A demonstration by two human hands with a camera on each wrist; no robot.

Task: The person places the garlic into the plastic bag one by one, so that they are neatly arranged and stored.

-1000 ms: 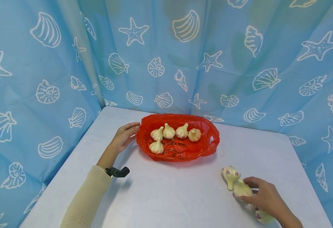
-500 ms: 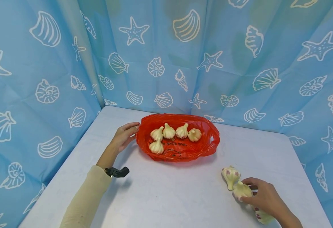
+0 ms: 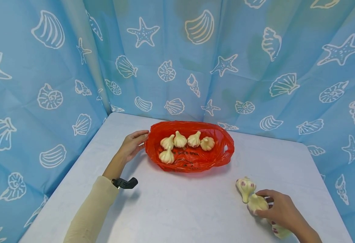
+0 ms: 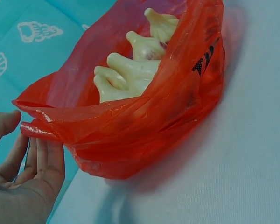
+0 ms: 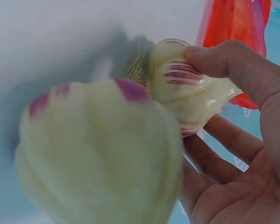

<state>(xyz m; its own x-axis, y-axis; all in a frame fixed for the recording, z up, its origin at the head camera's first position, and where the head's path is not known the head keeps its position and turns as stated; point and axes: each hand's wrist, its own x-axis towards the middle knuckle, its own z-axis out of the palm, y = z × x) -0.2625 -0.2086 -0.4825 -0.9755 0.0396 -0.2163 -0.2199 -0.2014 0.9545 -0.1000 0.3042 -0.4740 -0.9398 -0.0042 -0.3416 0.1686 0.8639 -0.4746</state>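
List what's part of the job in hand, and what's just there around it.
Seemingly part of the job:
- red bag, its edge in the left hand
- five garlic bulbs inside it
- held bulb, in the right hand
- two other bulbs on the table

Just there:
- white table
- shell-print curtain
- black device on the left wrist

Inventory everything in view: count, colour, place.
Table: 1, white, centre
Curtain: count unclear, blue with white motifs, around the table
Plastic bag: 1, red, on the table
Bagged garlic bulbs: 5, cream, in the bag
Loose garlic bulbs: 2, cream-purple, table's right
Held garlic bulb: 1, cream-purple, between them
Wrist device: 1, black, left wrist
Sleeve: 1, cream, beside the device
Left hand: 1, at the bag's left end
Right hand: 1, gripping the held bulb
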